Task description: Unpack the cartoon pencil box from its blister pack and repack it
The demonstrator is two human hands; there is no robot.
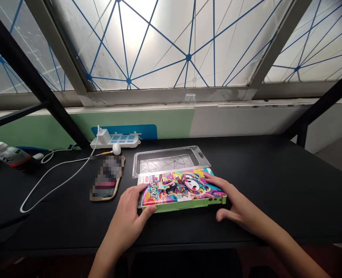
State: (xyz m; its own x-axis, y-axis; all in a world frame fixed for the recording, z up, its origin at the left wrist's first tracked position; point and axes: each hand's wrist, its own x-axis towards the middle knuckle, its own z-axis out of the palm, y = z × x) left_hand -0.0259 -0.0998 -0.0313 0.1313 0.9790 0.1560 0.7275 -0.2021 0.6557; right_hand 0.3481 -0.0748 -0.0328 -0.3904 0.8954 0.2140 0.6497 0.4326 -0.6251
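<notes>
A colourful phone case (pixel 180 188) with a cartoon print and green edge lies on the black desk (pixel 275 185), over a white insert. My left hand (pixel 130 216) grips its left end, thumb on the front edge and fingers on top. My right hand (pixel 234 200) holds its right end, fingers laid across the printed face. A clear plastic package tray (pixel 171 159) lies open just behind the case.
A phone (pixel 107 178) lies left of the case, on a white cable (pixel 57 181) that runs to a charger in the power strip (pixel 115 139) by the wall. A bottle (pixel 10 153) lies at far left. Black frame struts slant up on both sides.
</notes>
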